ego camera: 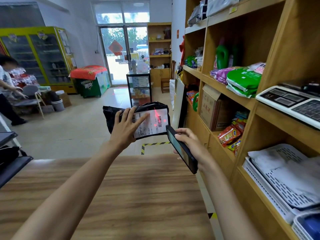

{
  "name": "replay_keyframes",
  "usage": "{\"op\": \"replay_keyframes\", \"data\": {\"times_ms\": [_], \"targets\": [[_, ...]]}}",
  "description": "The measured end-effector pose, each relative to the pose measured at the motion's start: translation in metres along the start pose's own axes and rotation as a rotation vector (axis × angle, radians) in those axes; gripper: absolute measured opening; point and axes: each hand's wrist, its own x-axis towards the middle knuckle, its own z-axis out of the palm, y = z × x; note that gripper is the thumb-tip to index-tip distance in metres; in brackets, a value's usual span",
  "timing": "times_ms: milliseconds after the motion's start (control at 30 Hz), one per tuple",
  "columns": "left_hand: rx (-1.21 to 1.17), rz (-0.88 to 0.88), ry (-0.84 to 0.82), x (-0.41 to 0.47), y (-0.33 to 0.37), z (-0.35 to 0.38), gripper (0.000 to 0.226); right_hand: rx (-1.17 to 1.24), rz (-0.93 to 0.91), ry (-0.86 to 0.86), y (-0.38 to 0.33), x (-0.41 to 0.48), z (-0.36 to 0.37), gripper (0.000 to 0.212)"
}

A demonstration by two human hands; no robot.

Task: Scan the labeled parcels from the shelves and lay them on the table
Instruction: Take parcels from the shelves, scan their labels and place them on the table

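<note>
1. Black plastic mailer parcel with white label [152,118] off the tall wooden shelves [242,101] at 3 o'clock; held in the air beyond the far edge of the brown wood-grain table [121,196] at 6 o'clock.
2. Left hand [125,126]: holding parcel, fingers spread over its front and top edge, thumb along label.
3. Right hand [189,144], at 4 o'clock of parcel: fingers curled round black handheld scanner [181,149]; red beam on barcode.
4. Judged: scan of 1 parcel under way; laying down not yet done. No parcel seen on table. Number left on shelves: cannot tell.
</note>
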Motion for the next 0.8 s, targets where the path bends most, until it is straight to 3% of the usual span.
{"op": "replay_keyframes", "data": {"times_ms": [500,800], "targets": [[0.052,-0.06,-0.068,-0.002,0.009,-0.001,0.128,-0.034,0.032,-0.037,0.007,0.018,-0.02,0.017],[0.086,-0.186,-0.124,0.0,0.03,0.007,0.117,-0.071,-0.049,-0.083,0.002,0.056,-0.045,0.022]]}}
